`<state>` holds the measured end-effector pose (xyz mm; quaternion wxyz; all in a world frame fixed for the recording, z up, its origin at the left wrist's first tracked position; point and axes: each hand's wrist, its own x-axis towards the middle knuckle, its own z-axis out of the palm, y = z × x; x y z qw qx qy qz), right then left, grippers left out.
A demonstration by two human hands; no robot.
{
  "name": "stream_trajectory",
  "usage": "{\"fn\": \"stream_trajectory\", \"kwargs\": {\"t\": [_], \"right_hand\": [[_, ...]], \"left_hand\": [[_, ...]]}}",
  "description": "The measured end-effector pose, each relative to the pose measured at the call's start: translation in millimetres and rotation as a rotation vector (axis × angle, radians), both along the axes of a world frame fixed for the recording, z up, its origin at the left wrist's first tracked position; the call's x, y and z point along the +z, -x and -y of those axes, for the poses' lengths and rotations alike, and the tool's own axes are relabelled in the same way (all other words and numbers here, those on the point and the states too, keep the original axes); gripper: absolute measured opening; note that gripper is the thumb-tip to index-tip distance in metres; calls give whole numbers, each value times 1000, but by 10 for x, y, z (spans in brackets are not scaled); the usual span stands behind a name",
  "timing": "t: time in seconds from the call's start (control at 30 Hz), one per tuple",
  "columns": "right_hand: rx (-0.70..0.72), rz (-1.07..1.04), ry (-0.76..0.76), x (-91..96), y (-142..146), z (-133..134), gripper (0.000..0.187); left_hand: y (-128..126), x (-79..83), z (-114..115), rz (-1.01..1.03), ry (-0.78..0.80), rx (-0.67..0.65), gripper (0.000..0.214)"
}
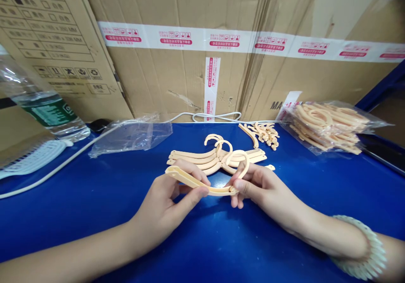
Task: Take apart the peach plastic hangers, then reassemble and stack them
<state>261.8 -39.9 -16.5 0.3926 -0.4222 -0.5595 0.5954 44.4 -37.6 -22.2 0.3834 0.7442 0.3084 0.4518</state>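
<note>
Between both hands, above the blue table, is a cream plastic hanger arm [186, 178] with a curved hanger hook [246, 160] at its right end. My left hand [171, 203] pinches the arm near its middle between thumb and fingers. At the joint, my right hand [257, 186] grips the hook's base; its fingertips show below the arm. Just behind them lies a stack of cream hangers [193, 157] with their hooks pointing up, partly covered by my hands. A loose end of another piece [270, 167] shows beside my right hand.
Small hook pieces [267, 134] lie in a pile behind the stack. A clear bag of hanger parts [329, 122] is at right, a crumpled plastic bag [133, 134] at left. A water bottle [47, 110], hairbrush [38, 156] and white cable [76, 156] are further left. Cardboard boxes [164, 80] wall the back.
</note>
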Motion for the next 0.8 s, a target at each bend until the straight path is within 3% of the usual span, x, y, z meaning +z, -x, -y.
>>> {"fn": "stream_trajectory", "kwargs": {"t": [0.33, 0.7, 0.8], "right_hand": [[9, 69, -30, -13, 5, 7, 27], [21, 126, -43, 19, 25, 36, 26], [13, 106, -43, 18, 28, 39, 31]], "left_hand": [[-25, 0, -44, 37, 134, -12, 5], [7, 0, 28, -15, -57, -44, 14], [-5, -1, 15, -3, -34, -3, 13]]}}
